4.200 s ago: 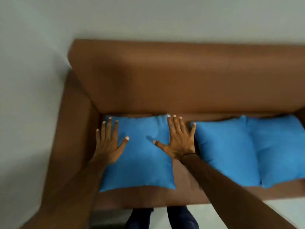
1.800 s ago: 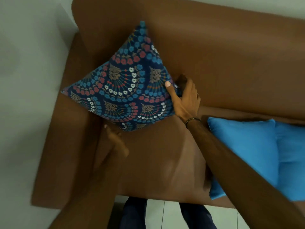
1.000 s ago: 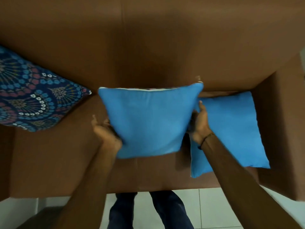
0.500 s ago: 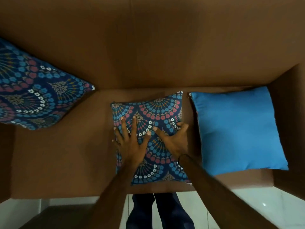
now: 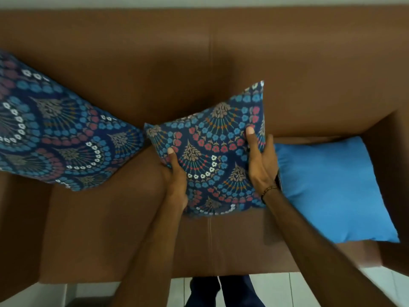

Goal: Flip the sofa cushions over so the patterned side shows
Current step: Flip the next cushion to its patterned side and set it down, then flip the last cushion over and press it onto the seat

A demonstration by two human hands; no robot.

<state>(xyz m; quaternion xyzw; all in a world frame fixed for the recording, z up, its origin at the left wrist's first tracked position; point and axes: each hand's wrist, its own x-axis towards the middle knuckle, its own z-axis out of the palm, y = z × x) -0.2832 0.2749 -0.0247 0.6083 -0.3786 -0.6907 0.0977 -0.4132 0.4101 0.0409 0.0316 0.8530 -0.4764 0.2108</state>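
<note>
The middle cushion (image 5: pixel 212 151) shows its dark blue patterned side and is tilted up off the seat, its top corner against the backrest. My left hand (image 5: pixel 177 176) grips its left edge, thumb on the pattern. On the opposite edge my right hand (image 5: pixel 260 160) holds it the same way. A second patterned cushion (image 5: pixel 55 134) leans in the left corner of the brown sofa (image 5: pixel 177 63). At the right, a third cushion (image 5: pixel 332 187) lies flat with its plain blue side up.
The sofa's right armrest (image 5: pixel 394 151) stands just beyond the plain cushion, the left armrest (image 5: pixel 20 229) below the leaning cushion. White floor tiles (image 5: pixel 276 289) and my dark trouser legs (image 5: pixel 221 291) show past the seat's front edge. A pale wall (image 5: pixel 199 2) runs behind the backrest.
Half a second ago the middle cushion lay flat, patterned side up, under my spread hands. Now both hands grip its side edges and it is lifted and tilted toward the backrest.
</note>
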